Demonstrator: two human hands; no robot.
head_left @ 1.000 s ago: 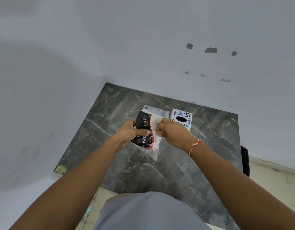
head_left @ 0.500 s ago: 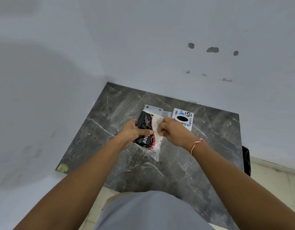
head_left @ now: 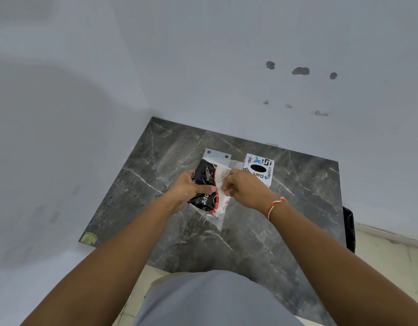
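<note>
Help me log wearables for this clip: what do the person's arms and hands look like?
No sleeves show on either arm; both are bare up to the frame edge. The left hand wears no glove, ring or watch that shows. The right hand is likewise ungloved, and its wrist carries a thin twisted thread band, orange and white.

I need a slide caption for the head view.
Left hand and right hand hold a printed packet at a table.
</note>
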